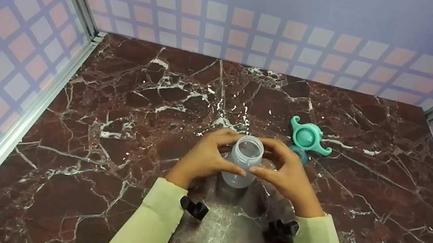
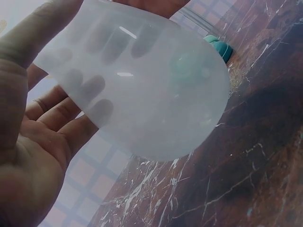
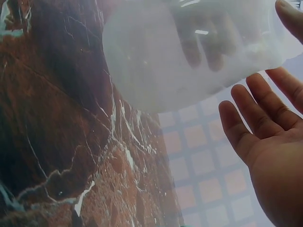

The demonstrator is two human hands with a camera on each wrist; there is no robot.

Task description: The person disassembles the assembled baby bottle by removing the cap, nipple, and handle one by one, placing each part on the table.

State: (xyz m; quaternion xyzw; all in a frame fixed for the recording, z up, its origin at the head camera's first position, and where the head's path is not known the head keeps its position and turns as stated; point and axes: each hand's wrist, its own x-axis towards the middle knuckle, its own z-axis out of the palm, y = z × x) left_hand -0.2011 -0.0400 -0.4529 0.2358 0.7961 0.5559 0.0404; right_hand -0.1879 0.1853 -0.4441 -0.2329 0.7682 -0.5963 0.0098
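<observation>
A translucent baby bottle (image 1: 237, 180) with an open, threaded mouth stands upright between my two hands in the head view. My left hand (image 1: 207, 155) holds it from the left, thumb on the near side and fingers behind. From the right, my right hand (image 1: 288, 177) holds the same bottle, its thumb close to the other thumb near the neck. Through the cloudy wall of the bottle (image 2: 161, 90) in the left wrist view, fingers show as dark shapes. In the right wrist view, several fingertips lie along the side of the bottle (image 3: 147, 61).
Right of the hands, a turquoise bottle collar with two curved handles (image 1: 317, 131) lies on the brown marbled tabletop (image 1: 99, 190). A teal rounded piece (image 1: 300, 154) sits against its near side. Tile-patterned panels (image 1: 240, 33) border the back and sides.
</observation>
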